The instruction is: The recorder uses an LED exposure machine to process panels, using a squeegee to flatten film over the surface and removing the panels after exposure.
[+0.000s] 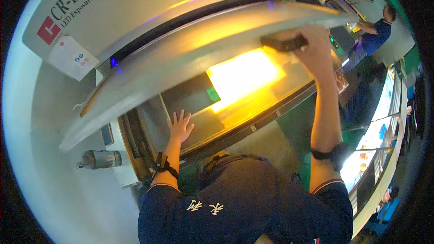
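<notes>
My left hand [181, 127] lies flat with its fingers spread on the bed of a large pale machine, beside a dark rectangular panel [187, 94]. A glowing yellow-white sheet or light panel [244, 79] adjoins the dark panel; a small green patch [213, 94] shows at their border. Over the bed stands a long raised lid [181, 56], tilted and slightly blurred. My right hand [313, 47] reaches up to the lid's right part, its fingers closed round a black handle [285, 43]. Some of those fingers are blurred.
The bed's dark front rail [253, 129] runs close before my body. A grey bottle-shaped cylinder [101, 159] lies at the left. At the upper right another person [375, 36] works by equipment. Brightly lit tables [370, 153] line the right side.
</notes>
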A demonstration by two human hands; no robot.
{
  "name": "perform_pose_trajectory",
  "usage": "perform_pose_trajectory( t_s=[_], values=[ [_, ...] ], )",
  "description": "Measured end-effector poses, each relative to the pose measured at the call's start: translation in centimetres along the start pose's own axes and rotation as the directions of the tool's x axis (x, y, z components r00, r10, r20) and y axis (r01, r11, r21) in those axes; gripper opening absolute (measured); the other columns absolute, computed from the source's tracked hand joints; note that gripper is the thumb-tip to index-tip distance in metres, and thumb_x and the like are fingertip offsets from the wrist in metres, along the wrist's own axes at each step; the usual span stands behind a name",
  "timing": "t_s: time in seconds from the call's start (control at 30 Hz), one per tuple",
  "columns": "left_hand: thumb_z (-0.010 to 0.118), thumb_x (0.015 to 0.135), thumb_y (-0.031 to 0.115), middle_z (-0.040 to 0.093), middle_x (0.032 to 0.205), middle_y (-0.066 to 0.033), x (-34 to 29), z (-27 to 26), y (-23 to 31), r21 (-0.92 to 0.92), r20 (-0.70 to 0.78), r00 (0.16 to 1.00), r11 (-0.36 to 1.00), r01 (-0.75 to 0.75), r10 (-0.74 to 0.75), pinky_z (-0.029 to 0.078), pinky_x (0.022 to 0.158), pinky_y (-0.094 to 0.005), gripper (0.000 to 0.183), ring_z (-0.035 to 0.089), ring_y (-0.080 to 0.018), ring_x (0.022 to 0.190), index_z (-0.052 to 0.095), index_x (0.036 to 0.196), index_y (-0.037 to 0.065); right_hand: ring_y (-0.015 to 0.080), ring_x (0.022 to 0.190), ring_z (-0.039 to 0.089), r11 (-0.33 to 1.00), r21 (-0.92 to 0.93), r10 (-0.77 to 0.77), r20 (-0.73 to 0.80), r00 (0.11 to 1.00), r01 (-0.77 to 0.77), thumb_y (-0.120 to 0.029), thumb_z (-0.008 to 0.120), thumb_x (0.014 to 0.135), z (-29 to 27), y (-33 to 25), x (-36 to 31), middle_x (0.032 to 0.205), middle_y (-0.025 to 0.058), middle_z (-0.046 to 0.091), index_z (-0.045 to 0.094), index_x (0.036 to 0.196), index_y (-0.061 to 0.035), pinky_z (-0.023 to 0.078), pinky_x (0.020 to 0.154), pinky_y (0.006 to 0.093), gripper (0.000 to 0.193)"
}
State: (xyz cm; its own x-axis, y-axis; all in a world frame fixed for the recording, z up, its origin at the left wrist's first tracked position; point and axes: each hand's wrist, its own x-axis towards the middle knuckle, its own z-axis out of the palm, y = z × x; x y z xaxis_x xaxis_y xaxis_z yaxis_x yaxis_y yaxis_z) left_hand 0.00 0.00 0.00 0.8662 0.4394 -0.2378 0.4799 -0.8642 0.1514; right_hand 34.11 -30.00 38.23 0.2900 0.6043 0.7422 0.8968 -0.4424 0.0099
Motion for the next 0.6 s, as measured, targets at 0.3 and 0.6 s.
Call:
perform_pose_trajectory(
  t_s=[0.3,0.6],
  values=[
    [0.054,0.093,0.048,0.026,0.155,-0.0178,-5.2,4.3,21.4,-0.543,0.104,0.901,0.783,-0.303,0.420,0.012,0.114,-0.0624,0.070,0.017,-0.0411,0.145,0.033,0.148,0.009,0.0327,0.070,0.065,0.999,-0.012,0.036,0.614,0.788,-0.037,-0.033,0.078,0.064,0.5,-2.2,-17.4,0.071,0.0099,0.066,0.071,0.071,-0.0140,0.051,0.065,0.0435,0.021],
    [0.050,0.097,0.048,0.041,0.149,-0.0135,2.2,-0.6,17.8,-0.692,0.104,0.916,0.690,-0.212,0.386,0.028,0.114,-0.0415,0.065,0.036,-0.0313,0.139,0.039,0.146,0.007,0.0305,0.093,0.068,0.991,-0.132,0.130,0.990,0.050,0.032,-0.055,0.071,0.074,14.4,-3.1,-37.4,0.093,0.0106,0.072,0.074,0.096,-0.0140,0.051,0.083,0.0437,0.047]
  ],
)
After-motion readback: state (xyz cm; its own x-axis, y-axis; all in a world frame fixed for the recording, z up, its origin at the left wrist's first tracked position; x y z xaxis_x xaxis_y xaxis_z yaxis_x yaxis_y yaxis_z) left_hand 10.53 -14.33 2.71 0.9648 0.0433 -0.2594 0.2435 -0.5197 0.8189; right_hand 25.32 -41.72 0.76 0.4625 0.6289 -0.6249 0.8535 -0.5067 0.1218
